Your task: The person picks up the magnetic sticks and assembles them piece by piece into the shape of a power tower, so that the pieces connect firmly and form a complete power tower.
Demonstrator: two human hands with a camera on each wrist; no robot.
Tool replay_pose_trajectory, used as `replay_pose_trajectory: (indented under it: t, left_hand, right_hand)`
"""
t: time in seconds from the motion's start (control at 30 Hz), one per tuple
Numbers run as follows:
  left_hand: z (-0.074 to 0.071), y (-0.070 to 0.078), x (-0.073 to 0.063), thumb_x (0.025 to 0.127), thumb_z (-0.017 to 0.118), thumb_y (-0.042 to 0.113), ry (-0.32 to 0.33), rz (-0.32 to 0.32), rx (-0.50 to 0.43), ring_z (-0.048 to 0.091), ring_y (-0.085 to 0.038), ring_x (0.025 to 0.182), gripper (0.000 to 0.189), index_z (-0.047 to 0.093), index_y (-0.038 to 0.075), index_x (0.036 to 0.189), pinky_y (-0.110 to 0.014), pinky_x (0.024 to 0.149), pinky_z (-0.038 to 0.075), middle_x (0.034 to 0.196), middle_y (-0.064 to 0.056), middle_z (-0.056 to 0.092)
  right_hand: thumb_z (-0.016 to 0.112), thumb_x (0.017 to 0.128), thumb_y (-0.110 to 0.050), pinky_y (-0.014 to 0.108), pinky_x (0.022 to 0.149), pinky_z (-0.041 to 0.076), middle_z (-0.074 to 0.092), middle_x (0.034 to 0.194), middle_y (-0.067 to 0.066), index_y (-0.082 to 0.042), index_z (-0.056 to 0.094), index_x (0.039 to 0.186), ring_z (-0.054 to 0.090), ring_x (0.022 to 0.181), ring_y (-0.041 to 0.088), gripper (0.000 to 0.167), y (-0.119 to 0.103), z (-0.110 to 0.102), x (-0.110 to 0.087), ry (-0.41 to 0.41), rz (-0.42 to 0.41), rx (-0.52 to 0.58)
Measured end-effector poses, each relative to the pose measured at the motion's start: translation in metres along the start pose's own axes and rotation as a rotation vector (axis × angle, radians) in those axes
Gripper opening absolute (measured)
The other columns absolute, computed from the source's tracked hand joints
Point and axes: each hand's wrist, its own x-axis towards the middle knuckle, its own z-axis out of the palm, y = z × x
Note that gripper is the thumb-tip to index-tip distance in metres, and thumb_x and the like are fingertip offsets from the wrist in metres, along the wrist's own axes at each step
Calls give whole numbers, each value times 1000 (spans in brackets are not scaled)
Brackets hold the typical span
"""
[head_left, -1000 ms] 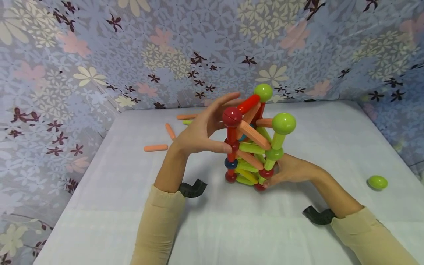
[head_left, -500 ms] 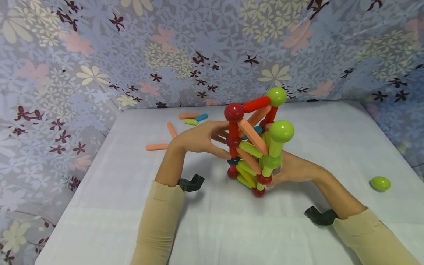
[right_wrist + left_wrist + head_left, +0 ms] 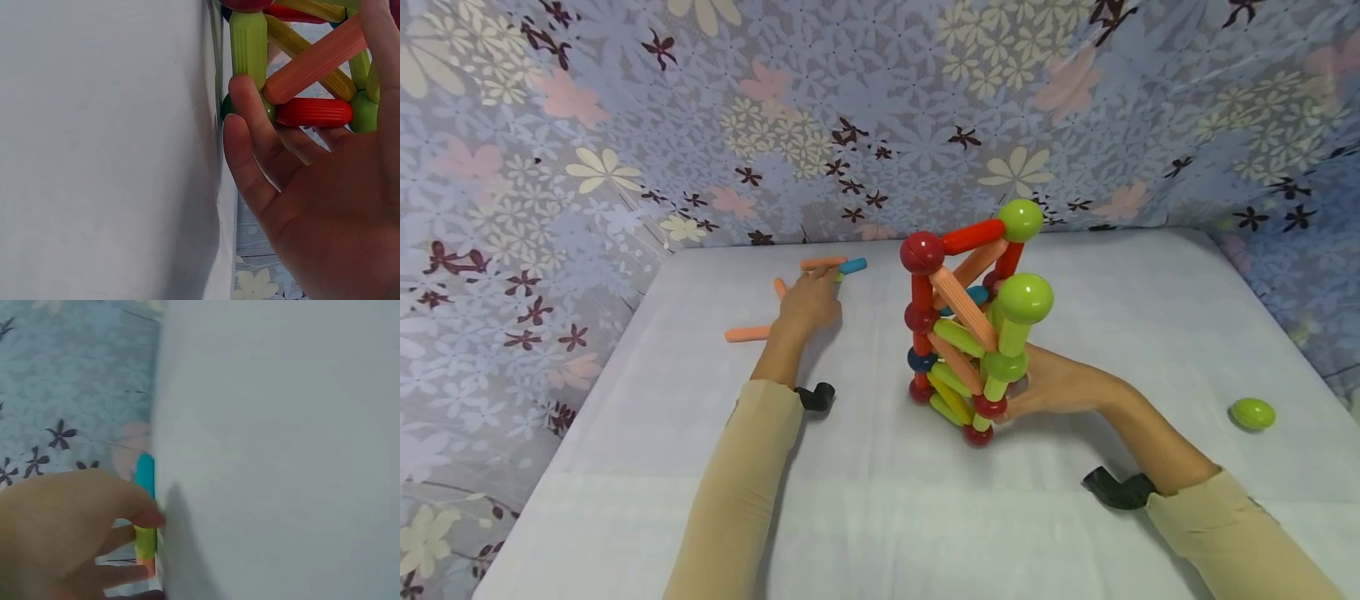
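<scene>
A tall frame of magnetic rods and balls [image 3: 966, 308] stands mid-table, with red, green and orange rods joined by red, green and dark blue balls. My right hand [image 3: 1063, 382] holds its lower right side. In the right wrist view, the fingers lie around a green ball and a red rod [image 3: 312, 112]. My left hand [image 3: 811, 302] reaches to loose rods at the back left. Its fingertips are spread at a short green rod [image 3: 145, 542], mostly covered in the head view. A blue rod [image 3: 853, 266] and an orange rod [image 3: 822, 262] lie against it or close by.
Two more orange rods lie near the left hand; one orange rod [image 3: 747, 334] is to its left, the other partly covered. A loose green ball [image 3: 1252, 413] rests at the far right. Flowered cloth [image 3: 880, 125] hangs behind the white table [image 3: 880, 517].
My left hand has left the frame's left side and moved left and back to the loose rods. The frame has turned slightly; my right hand stays on it.
</scene>
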Motion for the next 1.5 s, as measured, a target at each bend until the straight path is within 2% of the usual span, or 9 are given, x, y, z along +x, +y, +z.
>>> replay_pose_trajectory:
  t: [0.27,0.47,0.57,0.67,0.8,1.03,1.2,1.3,1.5]
  left_hand:
    - [11,-6,0,92,58,11,127,16,-24,55,-35,109,32,65,9,124,-46,88,46,120,-14,61]
    - [5,1,-5,91,66,25,130,32,-207,62,-25,97,37,65,7,123,-41,83,49,109,-9,67]
    - [-7,7,-15,92,66,28,135,59,-408,65,-21,86,43,61,6,128,-39,75,51,106,-8,67]
    - [-27,17,-30,91,67,30,118,96,-692,69,-20,76,44,60,8,129,-35,72,54,105,-7,66]
    - [-61,42,-52,90,69,27,60,179,-1078,70,-27,76,34,63,9,118,-39,76,56,101,-14,65]
    - [-105,84,-89,92,64,10,-108,403,-1398,65,-31,72,16,55,3,104,-38,64,55,88,-19,66]
    - [-114,108,-113,92,59,4,-192,544,-1475,60,-30,60,17,43,3,85,-34,55,51,66,-13,53]
    - [-114,117,-119,92,59,4,-156,584,-1475,57,-29,57,22,42,2,77,-33,54,51,62,-11,46]
    - [-112,126,-121,92,61,8,-39,560,-1449,59,-33,59,27,48,2,70,-35,53,51,70,-16,57]
  right_hand:
    - [85,73,-29,52,97,37,56,122,-3,-27,42,134,50,113,21,75,-2,1,1,74,35,-100]
    - [87,70,-35,38,71,50,62,99,-2,-24,54,118,56,86,22,59,-7,-1,-3,136,77,-205]
    - [88,70,-33,36,76,51,64,102,-4,-25,56,118,58,90,20,58,-7,-1,-2,127,57,-178]
    - [87,71,-28,38,91,47,63,113,-5,-26,54,124,57,104,16,63,-7,0,1,110,13,-123]
    - [86,73,-21,36,95,45,61,120,-4,-25,50,129,55,111,16,67,-6,-1,2,107,-44,-83]
    - [86,73,-21,34,95,45,61,120,-3,-24,49,128,55,112,16,67,-6,1,1,99,-33,-78]
    - [86,73,-20,33,96,44,60,121,-3,-26,48,129,55,113,17,68,-4,1,0,87,-31,-61]
    - [85,74,-17,33,97,44,60,123,-2,-26,47,132,55,114,18,70,-3,1,-1,74,-48,-42]
    - [83,75,-11,32,95,45,61,121,-2,-25,49,130,56,111,19,66,-5,3,0,53,-62,-39]
